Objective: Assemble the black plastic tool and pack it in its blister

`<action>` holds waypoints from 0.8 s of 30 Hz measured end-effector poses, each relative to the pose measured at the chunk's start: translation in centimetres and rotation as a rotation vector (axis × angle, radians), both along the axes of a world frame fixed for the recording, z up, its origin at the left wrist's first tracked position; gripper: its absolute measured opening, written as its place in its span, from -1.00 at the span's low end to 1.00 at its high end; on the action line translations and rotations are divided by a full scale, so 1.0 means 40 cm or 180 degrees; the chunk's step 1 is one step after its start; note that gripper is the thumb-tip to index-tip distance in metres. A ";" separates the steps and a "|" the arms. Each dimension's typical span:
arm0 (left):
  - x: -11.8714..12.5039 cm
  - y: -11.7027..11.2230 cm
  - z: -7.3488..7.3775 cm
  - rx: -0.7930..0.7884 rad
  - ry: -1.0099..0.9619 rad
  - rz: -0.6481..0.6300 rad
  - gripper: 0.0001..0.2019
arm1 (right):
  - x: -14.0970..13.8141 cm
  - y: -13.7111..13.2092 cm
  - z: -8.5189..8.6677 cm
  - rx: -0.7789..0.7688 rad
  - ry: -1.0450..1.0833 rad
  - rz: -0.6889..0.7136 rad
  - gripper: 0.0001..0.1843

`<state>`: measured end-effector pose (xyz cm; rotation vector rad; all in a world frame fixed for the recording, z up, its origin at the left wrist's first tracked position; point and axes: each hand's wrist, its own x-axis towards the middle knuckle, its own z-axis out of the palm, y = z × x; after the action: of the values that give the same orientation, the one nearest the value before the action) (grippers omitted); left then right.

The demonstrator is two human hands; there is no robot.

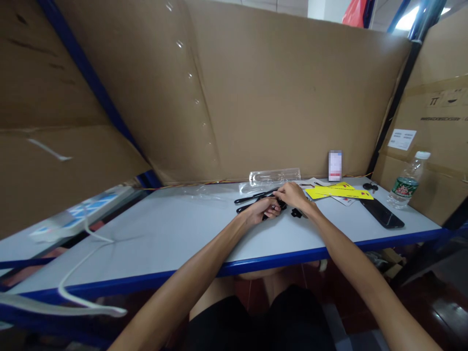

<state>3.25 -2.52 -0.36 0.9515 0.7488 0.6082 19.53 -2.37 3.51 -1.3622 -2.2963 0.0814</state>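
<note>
Cardboard (292,97) backs a blue-edged table (164,234); left of its yellow cards (338,192), the left hand (263,208) curls and the right hand (291,195) pinches, fingers grasping black parts (281,203).

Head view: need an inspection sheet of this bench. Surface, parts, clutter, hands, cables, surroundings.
Surface: pale tabletop, blue front edge.
Job's things: black part between the hands, too small to identify; long black pieces beside the left hand; small black piece below the right hand.
Clutter: clear plastic tray, yellow cards, upright phone, dark phone lying flat, bottle.
Hands: close together, fingers closed on the black part; exact grip partly hidden.
Cables: white cable at left; thin orange wire along the back.
Surroundings: cardboard behind and on both sides.
</note>
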 end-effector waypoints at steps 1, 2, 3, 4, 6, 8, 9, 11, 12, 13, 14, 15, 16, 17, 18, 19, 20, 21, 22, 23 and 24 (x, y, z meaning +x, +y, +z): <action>0.000 -0.001 0.001 0.0005 -0.0008 -0.0006 -0.76 | 0.000 -0.003 0.002 0.0050 -0.0089 -0.0134 -0.64; 0.000 -0.003 0.003 0.0011 -0.0014 -0.0012 -0.77 | 0.001 -0.006 0.005 0.0084 -0.0183 -0.0245 -0.65; 0.000 -0.005 0.004 0.0016 -0.0013 -0.0019 -0.77 | 0.001 -0.009 0.009 0.0090 -0.0270 -0.0313 -0.65; 0.001 -0.007 0.006 0.0019 -0.0006 -0.0025 -0.78 | 0.002 -0.012 0.012 0.0067 -0.0341 -0.0339 -0.64; 0.002 -0.011 0.008 0.0032 0.0012 -0.0024 -0.79 | 0.003 -0.017 0.017 -0.0004 -0.0412 -0.0348 -0.62; 0.003 -0.012 0.009 0.0047 0.0029 -0.0013 -0.80 | 0.004 -0.018 0.019 -0.0035 -0.0399 -0.0374 -0.62; 0.003 -0.012 0.010 0.0047 0.0049 -0.0011 -0.80 | 0.004 -0.017 0.019 -0.0043 -0.0364 -0.0379 -0.63; 0.003 -0.010 0.009 0.0038 0.0104 -0.0012 -0.79 | 0.002 -0.015 0.017 -0.0075 -0.0244 -0.0312 -0.64; 0.003 -0.009 0.009 0.0033 0.0131 -0.0015 -0.79 | 0.002 -0.013 0.016 -0.0100 -0.0165 -0.0227 -0.63; 0.003 -0.008 0.008 0.0031 0.0153 -0.0018 -0.78 | 0.001 -0.012 0.014 -0.0120 -0.0086 -0.0121 -0.62; 0.003 -0.007 0.008 0.0033 0.0169 -0.0021 -0.77 | 0.001 -0.010 0.013 -0.0133 -0.0017 -0.0016 -0.60; 0.003 -0.007 0.008 0.0034 0.0180 -0.0028 -0.76 | 0.001 -0.009 0.012 -0.0132 0.0031 0.0070 -0.59; 0.003 -0.007 0.008 0.0036 0.0184 -0.0038 -0.75 | 0.001 -0.008 0.012 -0.0119 0.0053 0.0115 -0.58; 0.003 -0.007 0.008 0.0040 0.0186 -0.0049 -0.75 | 0.001 -0.008 0.012 -0.0095 0.0045 0.0112 -0.58; 0.003 -0.009 0.009 0.0048 0.0179 -0.0054 -0.76 | 0.002 -0.009 0.012 -0.0062 0.0008 0.0066 -0.58; 0.004 -0.010 0.010 0.0067 0.0163 -0.0055 -0.76 | 0.003 -0.010 0.013 -0.0023 -0.0051 -0.0016 -0.59; 0.004 -0.012 0.011 0.0085 0.0133 -0.0052 -0.78 | 0.003 -0.012 0.013 0.0016 -0.0126 -0.0121 -0.60; 0.004 -0.014 0.013 0.0083 0.0096 -0.0054 -0.79 | 0.004 -0.013 0.014 0.0049 -0.0206 -0.0226 -0.60; 0.005 -0.015 0.014 0.0051 0.0057 -0.0065 -0.82 | 0.004 -0.014 0.015 0.0066 -0.0281 -0.0317 -0.61; 0.005 -0.015 0.015 -0.0002 0.0015 -0.0082 -0.84 | 0.004 -0.014 0.016 0.0068 -0.0345 -0.0386 -0.61; 0.005 -0.015 0.015 -0.0062 -0.0030 -0.0095 -0.84 | 0.005 -0.015 0.017 0.0060 -0.0390 -0.0436 -0.60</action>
<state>3.45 -3.12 0.23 0.9398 0.7299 0.5781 19.71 -2.95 4.18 -1.5494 -2.2880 -0.0694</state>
